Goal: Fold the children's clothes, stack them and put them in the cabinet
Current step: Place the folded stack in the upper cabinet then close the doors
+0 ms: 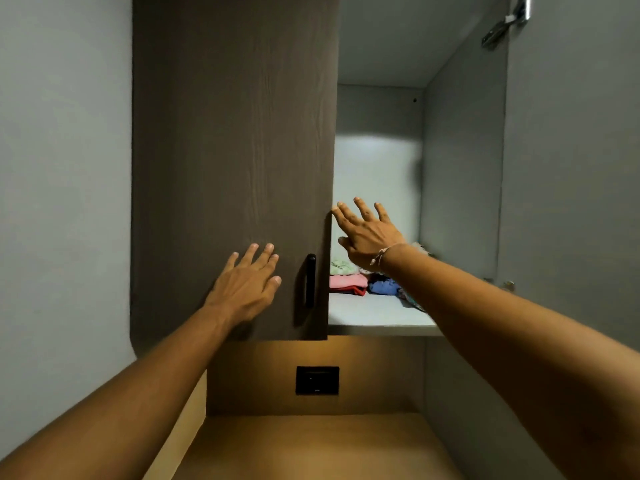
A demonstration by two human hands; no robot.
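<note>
Folded clothes (349, 284) are found on the cabinet shelf (374, 315), centre-right of frame. The stack runs left to right just below the right hand (369, 235), which is the nearer one. Both hands are spread and holding nothing, and the left hand (247, 284) looks to be laid flat on the closed door (232, 133). A brown counter (311, 445) is seen lower down in a tight grey alcove.

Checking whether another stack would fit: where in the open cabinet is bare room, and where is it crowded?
The shelf is bare along its front, between the closed door and the right forearm. Space is open above the folded clothes. Crowded: further back, where the clothes lie side by side. The wooden counter below is bare too.
</note>
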